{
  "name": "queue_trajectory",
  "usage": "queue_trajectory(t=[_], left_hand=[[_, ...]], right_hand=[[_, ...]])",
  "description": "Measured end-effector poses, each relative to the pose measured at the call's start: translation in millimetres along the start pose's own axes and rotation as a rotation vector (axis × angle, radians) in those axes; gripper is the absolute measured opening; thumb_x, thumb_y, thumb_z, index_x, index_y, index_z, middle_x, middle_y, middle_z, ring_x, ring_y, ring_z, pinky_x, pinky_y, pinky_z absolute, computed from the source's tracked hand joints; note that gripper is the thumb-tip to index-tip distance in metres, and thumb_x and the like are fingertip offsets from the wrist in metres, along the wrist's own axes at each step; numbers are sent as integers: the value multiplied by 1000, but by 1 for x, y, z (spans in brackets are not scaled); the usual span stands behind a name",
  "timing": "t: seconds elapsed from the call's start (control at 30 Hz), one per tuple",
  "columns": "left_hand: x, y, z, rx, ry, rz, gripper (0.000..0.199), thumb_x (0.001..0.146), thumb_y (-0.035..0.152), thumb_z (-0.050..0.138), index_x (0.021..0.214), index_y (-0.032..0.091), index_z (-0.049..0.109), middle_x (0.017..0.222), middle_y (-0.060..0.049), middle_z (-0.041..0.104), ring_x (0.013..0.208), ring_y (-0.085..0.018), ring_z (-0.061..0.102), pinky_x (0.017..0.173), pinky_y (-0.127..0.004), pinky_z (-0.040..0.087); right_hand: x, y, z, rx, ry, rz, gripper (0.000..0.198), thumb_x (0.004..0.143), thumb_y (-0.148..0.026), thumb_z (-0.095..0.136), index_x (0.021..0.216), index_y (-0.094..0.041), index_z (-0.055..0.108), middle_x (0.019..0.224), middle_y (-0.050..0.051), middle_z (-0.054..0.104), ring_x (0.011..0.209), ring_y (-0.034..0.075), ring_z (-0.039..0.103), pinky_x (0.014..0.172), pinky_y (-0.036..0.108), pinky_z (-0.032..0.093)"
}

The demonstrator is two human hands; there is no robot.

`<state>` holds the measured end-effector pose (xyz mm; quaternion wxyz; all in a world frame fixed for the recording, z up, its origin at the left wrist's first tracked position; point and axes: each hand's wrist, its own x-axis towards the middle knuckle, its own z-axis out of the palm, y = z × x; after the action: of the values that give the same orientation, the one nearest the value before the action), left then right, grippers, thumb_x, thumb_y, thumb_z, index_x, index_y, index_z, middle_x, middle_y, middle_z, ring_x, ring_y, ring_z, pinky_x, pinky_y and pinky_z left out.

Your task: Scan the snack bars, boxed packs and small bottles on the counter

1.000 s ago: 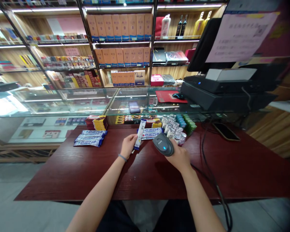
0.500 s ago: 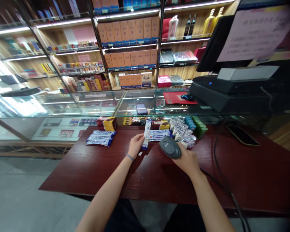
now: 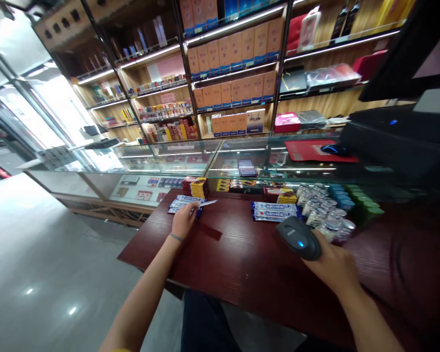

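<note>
My left hand (image 3: pixel 185 219) pinches a slim blue-and-white packet (image 3: pixel 208 203), seen nearly edge-on, close to the left pile of similar packets (image 3: pixel 178 201). Whether it touches the pile I cannot tell. In my right hand (image 3: pixel 332 261) is a dark grey barcode scanner (image 3: pixel 298 238) with a blue light lit on top; it is held above the table. Beyond the scanner lies a second group of blue-and-white packets (image 3: pixel 275 211). Lidded jars (image 3: pixel 324 210) stand in rows just past my right hand.
Red and yellow packs (image 3: pixel 195 187) are stacked at the back of the dark red table (image 3: pixel 238 264). Blue cans (image 3: pixel 340 196) and green cans (image 3: pixel 363 201) stand right of the jars. A glass counter (image 3: pixel 161 156) runs behind, with a mouse (image 3: pixel 333 149) on a red mat.
My left hand has carried the packet left to the left pile and tipped it edge-on. The scanner's light has turned blue. The whole view has swung to the left.
</note>
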<state>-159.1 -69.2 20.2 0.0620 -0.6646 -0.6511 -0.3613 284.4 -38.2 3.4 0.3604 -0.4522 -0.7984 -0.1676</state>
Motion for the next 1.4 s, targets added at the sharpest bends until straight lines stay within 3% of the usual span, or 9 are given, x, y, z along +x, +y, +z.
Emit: queue_trajectory(t=[0.17, 0.37, 0.57, 0.77, 0.9, 1.07, 1.23, 1.4], left_hand=[[-23, -57, -23, 258, -20, 75, 22, 98, 25, 44, 108, 23, 64, 117, -8, 67, 109, -23, 62, 94, -35, 49], [-32, -81, -24, 346, -43, 54, 21, 98, 21, 44, 102, 22, 65, 105, -8, 66, 101, -22, 61, 90, -34, 49], [-34, -82, -22, 344, -99, -37, 19, 96, 21, 46, 99, 22, 65, 102, -7, 66, 97, -21, 61, 86, -32, 49], [-38, -78, -26, 307, -111, -57, 24, 92, 16, 50, 108, 22, 67, 106, -7, 68, 103, -23, 62, 92, -35, 50], [-38, -73, -24, 336, -105, -8, 35, 96, 34, 51, 127, 24, 61, 127, -9, 64, 121, -25, 57, 105, -40, 45], [-37, -70, -20, 399, -137, 28, 55, 95, 46, 51, 145, 26, 46, 152, -9, 45, 145, -30, 33, 118, -53, 30], [-39, -69, -20, 417, -151, 44, 54, 96, 47, 47, 145, 25, 47, 152, -9, 44, 145, -30, 34, 117, -53, 31], [-25, -54, -11, 369, -135, 151, 51, 97, 43, 47, 143, 22, 50, 146, -12, 51, 139, -30, 42, 115, -50, 36]], right_hand=[[-3, 4, 7, -25, 37, -10, 33, 80, -35, 53, 107, -19, 63, 61, 3, 67, 50, 23, 62, 51, 30, 37], [-7, 6, 13, -46, 47, -19, 36, 81, -40, 51, 109, -21, 62, 61, 4, 67, 48, 25, 62, 50, 32, 37], [-9, 4, 13, -44, 22, -29, 35, 84, -40, 49, 111, -20, 59, 70, 9, 70, 48, 27, 62, 48, 34, 35], [-15, 16, 25, -13, 28, -38, 37, 83, -41, 55, 116, -24, 57, 79, 11, 72, 47, 25, 60, 48, 36, 36], [-18, 23, 30, 4, 55, -81, 39, 81, -45, 59, 114, -25, 58, 73, 10, 71, 44, 23, 58, 45, 35, 33], [-16, 18, 27, 2, 66, -58, 38, 81, -45, 59, 112, -23, 60, 74, 11, 71, 42, 23, 57, 46, 36, 30], [-10, 6, 17, -21, 4, 50, 34, 81, -37, 56, 108, -20, 64, 61, 8, 66, 49, 25, 61, 52, 34, 35], [-4, 6, 8, -59, -35, 71, 33, 77, -38, 58, 104, -19, 64, 64, 5, 68, 54, 23, 64, 53, 29, 38]])
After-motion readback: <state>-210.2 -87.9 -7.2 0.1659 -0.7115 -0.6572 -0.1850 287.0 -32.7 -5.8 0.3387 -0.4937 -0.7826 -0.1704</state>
